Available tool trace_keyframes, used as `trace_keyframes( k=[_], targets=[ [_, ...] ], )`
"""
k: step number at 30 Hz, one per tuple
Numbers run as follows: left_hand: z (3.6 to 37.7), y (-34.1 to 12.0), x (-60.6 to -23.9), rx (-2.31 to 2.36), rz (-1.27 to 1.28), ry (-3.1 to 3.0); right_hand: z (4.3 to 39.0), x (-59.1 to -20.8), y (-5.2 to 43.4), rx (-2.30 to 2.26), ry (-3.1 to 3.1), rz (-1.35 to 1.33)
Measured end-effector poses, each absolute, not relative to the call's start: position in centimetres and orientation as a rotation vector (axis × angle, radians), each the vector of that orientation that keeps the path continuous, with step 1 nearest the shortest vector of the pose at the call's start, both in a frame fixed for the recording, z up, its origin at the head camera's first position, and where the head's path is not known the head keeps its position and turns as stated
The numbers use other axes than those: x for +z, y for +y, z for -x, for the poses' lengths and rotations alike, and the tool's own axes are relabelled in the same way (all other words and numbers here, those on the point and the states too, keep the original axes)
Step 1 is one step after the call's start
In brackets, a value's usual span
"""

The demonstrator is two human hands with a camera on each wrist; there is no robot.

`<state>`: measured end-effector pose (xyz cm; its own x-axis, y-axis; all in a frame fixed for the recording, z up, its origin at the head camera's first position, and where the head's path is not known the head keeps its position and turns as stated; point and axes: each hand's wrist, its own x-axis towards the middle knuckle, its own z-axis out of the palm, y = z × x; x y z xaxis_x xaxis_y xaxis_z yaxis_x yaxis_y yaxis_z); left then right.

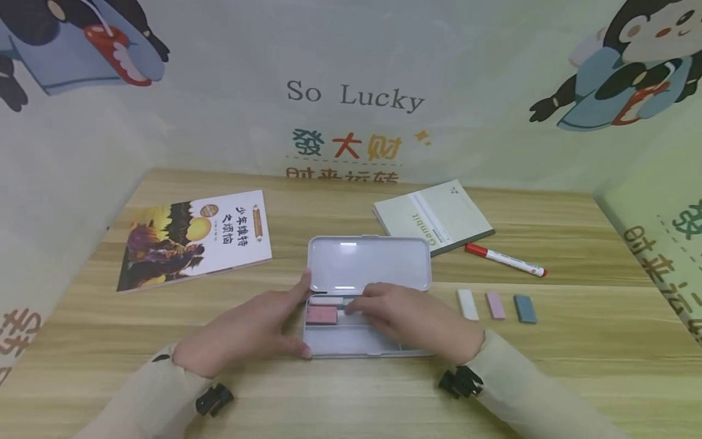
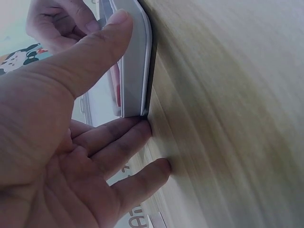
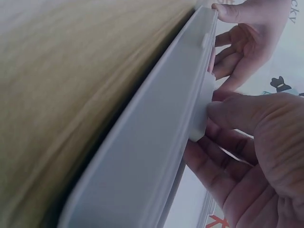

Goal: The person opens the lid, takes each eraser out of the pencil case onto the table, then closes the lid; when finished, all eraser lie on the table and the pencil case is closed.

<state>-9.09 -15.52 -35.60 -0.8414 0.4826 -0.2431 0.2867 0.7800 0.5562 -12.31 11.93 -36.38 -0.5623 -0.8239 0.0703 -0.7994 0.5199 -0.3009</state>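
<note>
An open white pencil case (image 1: 351,341) lies on the table, its lid (image 1: 370,262) tipped back. My left hand (image 1: 247,326) holds its left end, thumb at the front corner and fingers along the side and at the back. Inside, a white eraser (image 1: 326,301) lies behind a pink eraser (image 1: 322,314). My right hand (image 1: 403,314) reaches into the case; in the right wrist view its thumb and fingers pinch another white eraser (image 3: 202,107) over the front wall. The right hand hides part of the interior.
Right of the case lie a white eraser (image 1: 467,304), a lilac eraser (image 1: 495,305) and a blue-grey eraser (image 1: 524,309). Behind them are a red-capped marker (image 1: 507,260) and a pale green notebook (image 1: 436,216). An illustrated book (image 1: 197,241) lies at the back left.
</note>
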Motion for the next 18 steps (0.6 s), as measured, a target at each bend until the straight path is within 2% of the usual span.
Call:
trace_keyframes(
  k=[18],
  targets=[
    [9.01,-15.61,-35.75,0.730,-0.599,2.600,12.12,-36.59,11.36,-0.378,2.694,1.502]
  ],
)
